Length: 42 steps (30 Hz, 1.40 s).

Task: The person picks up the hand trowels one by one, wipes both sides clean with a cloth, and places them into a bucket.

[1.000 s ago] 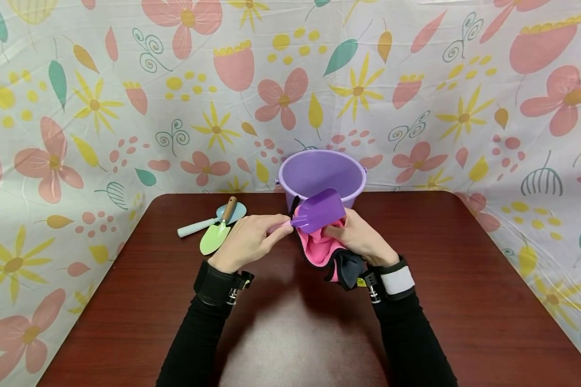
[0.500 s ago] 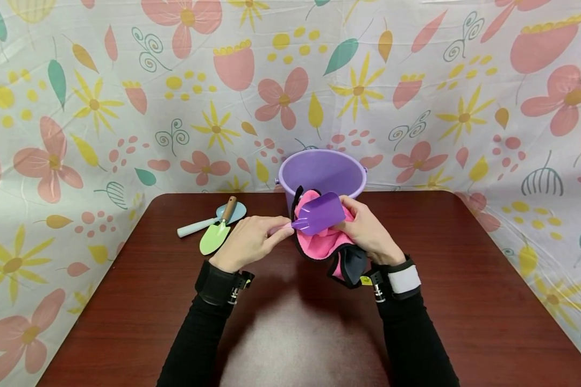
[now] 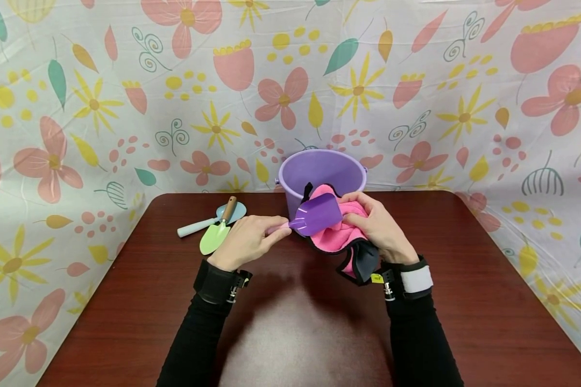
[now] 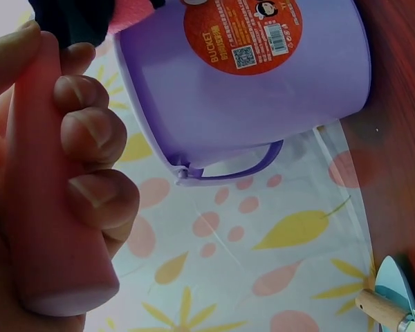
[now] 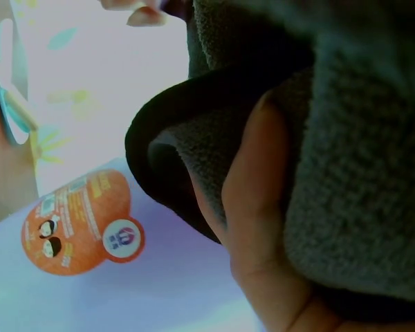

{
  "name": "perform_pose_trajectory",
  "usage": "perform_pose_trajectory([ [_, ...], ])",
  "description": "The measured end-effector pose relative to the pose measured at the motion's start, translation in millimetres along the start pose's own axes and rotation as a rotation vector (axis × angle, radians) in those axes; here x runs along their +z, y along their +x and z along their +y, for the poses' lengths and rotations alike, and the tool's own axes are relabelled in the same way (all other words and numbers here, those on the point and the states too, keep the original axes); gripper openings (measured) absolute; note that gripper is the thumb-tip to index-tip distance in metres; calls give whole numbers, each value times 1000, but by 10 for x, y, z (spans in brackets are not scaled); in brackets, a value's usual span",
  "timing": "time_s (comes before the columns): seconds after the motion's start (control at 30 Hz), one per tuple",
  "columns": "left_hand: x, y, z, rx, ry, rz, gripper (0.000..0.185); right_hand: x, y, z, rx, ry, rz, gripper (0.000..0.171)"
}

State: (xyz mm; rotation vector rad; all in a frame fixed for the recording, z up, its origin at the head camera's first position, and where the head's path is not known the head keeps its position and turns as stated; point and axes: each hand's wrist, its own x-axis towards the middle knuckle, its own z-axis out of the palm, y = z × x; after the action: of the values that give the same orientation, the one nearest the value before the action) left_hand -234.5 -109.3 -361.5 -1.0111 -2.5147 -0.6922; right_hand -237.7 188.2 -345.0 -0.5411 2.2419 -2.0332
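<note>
Left hand [image 3: 246,241] has its fingers [image 4: 90,138] curled tight round the pale pink handle of the purple toy scoop [image 3: 317,214], thumb along the top, and the scoop's blade points right, lying against the pink cloth [image 3: 336,236]. Right hand [image 3: 378,226] is bunched into that cloth, fingers [image 5: 252,207] wrapped in its folds and pressing it against the blade; the cloth is pink on one face and dark grey on the other with a black edge, and a loose corner with a small yellow tag hangs by the right wrist. Both hands are held just in front of the purple bucket [image 3: 321,173], which stands upright at the back edge of the dark wooden table [image 3: 465,301], its orange sticker reading BUCKET turned towards the hands and its handle down. Left of the bucket, 2 more tools lie on the table: a green trowel [image 3: 215,234] with a wooden handle, crossed over a light blue spade [image 3: 208,220]. Behind the bucket hangs a flower-print sheet [image 3: 126,97]. Black sleeves and black wrist straps on both arms.
</note>
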Motion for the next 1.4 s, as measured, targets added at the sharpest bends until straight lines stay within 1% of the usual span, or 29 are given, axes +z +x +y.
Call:
perform_pose_trajectory([
  [0.17, -2, -2, -18, 5, -7, -4, 18, -68, -21, -15, 4, 23, 22, 25],
  [0.4, 0, -5, -31, -7, -8, -25, 20, -168, -54, -37, -11, 70, 42, 24],
  [0.63, 7, 0, -42, -4, -9, -20, 19, -270, -111, -71, -14, 186, 69, 23],
  [0.77, 2, -1, -44, -5, -45, -12, 18, -295, -123, -72, -18, 211, 97, 22],
  [0.9, -3, -1, -48, -6, -105, -10, 21, -274, -119, -70, -29, 203, 126, 21],
  [1.0, -5, 1, -51, -1, -138, -1, 21, -233, -103, -65, -26, 176, 135, 21],
  [1.2, -10, 15, -33, 15, -174, 28, 17, -131, -65, -62, 13, 134, 113, 21],
  [1.4, 26, 30, -12, 11, -200, 46, 19, -8, -36, -51, 24, 75, 91, 20],
])
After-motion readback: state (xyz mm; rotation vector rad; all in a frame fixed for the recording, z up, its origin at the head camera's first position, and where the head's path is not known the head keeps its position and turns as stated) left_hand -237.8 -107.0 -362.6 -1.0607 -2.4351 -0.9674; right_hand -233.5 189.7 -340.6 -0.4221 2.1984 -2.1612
